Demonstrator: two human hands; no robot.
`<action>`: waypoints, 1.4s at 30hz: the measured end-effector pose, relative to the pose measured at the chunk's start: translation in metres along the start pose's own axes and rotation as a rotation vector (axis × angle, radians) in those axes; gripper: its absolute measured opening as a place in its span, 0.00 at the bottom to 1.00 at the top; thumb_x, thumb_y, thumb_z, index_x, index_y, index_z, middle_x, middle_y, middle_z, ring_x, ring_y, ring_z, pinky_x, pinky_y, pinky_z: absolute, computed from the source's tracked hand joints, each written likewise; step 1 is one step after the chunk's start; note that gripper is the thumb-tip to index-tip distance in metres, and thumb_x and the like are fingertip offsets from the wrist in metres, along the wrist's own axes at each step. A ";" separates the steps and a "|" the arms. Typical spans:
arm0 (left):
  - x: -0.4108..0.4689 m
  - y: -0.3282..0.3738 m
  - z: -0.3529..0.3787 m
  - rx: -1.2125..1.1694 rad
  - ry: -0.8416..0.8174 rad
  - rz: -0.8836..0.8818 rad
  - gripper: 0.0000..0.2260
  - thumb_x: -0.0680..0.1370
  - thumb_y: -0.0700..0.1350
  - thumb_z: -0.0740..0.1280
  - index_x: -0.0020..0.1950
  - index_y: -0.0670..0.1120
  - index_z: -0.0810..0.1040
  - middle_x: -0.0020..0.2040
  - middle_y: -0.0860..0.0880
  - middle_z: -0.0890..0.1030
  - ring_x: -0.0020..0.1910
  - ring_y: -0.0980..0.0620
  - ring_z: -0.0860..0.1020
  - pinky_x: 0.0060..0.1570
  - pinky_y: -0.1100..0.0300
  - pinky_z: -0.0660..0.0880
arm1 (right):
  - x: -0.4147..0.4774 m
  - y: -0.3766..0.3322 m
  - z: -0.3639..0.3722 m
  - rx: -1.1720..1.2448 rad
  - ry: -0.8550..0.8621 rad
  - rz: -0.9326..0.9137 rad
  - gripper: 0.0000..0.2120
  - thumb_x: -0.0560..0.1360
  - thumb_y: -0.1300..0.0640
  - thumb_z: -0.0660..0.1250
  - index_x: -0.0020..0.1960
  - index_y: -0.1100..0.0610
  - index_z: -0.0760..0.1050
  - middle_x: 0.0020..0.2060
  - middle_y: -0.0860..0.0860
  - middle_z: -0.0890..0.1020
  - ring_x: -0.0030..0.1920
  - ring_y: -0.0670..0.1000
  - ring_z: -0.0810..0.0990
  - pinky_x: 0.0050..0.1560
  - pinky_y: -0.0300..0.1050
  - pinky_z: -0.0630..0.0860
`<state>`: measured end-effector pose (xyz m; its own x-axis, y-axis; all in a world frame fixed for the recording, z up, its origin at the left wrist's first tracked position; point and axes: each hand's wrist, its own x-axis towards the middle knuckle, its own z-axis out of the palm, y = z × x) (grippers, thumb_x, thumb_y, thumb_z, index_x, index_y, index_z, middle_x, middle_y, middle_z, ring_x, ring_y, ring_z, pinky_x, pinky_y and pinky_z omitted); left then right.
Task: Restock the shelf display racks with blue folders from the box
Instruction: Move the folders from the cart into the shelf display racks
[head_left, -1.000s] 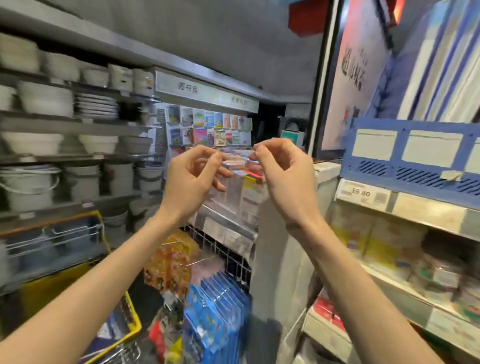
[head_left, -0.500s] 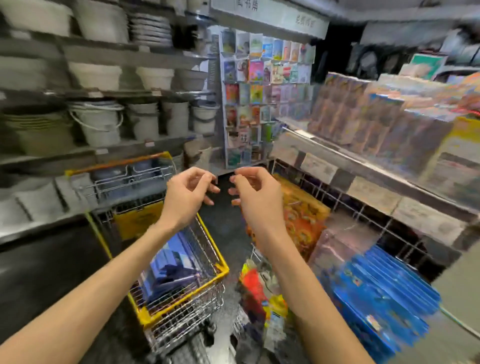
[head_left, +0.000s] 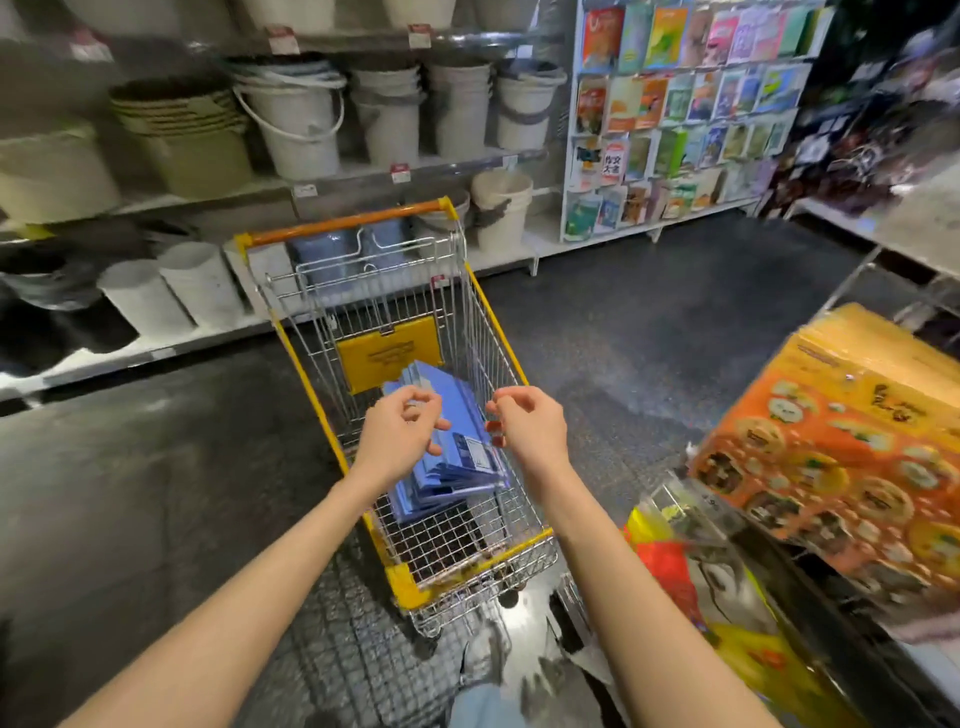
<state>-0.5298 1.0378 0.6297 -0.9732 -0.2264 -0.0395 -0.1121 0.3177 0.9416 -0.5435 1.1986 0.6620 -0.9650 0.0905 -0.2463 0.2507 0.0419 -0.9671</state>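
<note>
Hands are hovering side by side above a wire shopping cart, with a small gap between them. The left hand (head_left: 402, 434) is curling its fingers loosely, thumb close to the fingertips, and is gripping nothing. The right hand (head_left: 527, 423) is mirroring it, fingers loosely bent and holding nothing. Whether the left fingertips are brushing the stack beneath them is not clear. Both bare forearms are reaching in from the bottom edge.

Directly under the hands, blue folders (head_left: 452, 483) are lying in a slanted, overlapping stack on the floor of the cart's basket, the top one showing a small white label (head_left: 475, 452). The cart (head_left: 402, 582) is standing on a dark floor (head_left: 649, 338). It has a yellow rim, an orange handle (head_left: 348, 223) at its far end and a yellow panel (head_left: 389, 358) inside the basket beyond the folders.

Behind the cart, shelves are carrying rows of pale plastic buckets (head_left: 296, 124) and stacked olive tubs (head_left: 182, 130), with white cylindrical bins (head_left: 202, 280) on the lowest level. To the right of those, a white rack (head_left: 691, 104) is displaying rows of colourful booklets. At the near right, orange printed packages (head_left: 831, 447) are sticking out from a shelf, blurred.
</note>
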 end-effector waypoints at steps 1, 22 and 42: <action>0.012 -0.011 0.000 0.006 0.004 -0.024 0.07 0.83 0.46 0.64 0.55 0.44 0.78 0.43 0.45 0.86 0.32 0.44 0.83 0.31 0.61 0.78 | 0.016 0.011 0.009 -0.016 -0.011 0.029 0.08 0.79 0.62 0.63 0.45 0.54 0.77 0.42 0.53 0.84 0.36 0.50 0.80 0.36 0.43 0.75; 0.238 -0.169 0.003 0.106 -0.170 -0.432 0.06 0.84 0.52 0.62 0.57 0.52 0.75 0.50 0.47 0.84 0.39 0.50 0.83 0.29 0.67 0.73 | 0.252 0.157 0.117 -0.515 -0.129 0.353 0.11 0.77 0.57 0.67 0.36 0.56 0.76 0.38 0.61 0.84 0.44 0.63 0.84 0.49 0.62 0.80; 0.367 -0.318 0.028 0.120 -0.247 -0.639 0.13 0.83 0.41 0.63 0.67 0.39 0.76 0.61 0.45 0.80 0.53 0.53 0.77 0.46 0.73 0.70 | 0.393 0.260 0.222 -0.992 -0.267 0.433 0.29 0.70 0.37 0.74 0.58 0.57 0.72 0.49 0.57 0.77 0.53 0.60 0.77 0.48 0.52 0.73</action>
<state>-0.8568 0.8798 0.3066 -0.7245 -0.1912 -0.6622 -0.6859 0.2945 0.6654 -0.8744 1.0242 0.3002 -0.7367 0.0782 -0.6717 0.4057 0.8458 -0.3465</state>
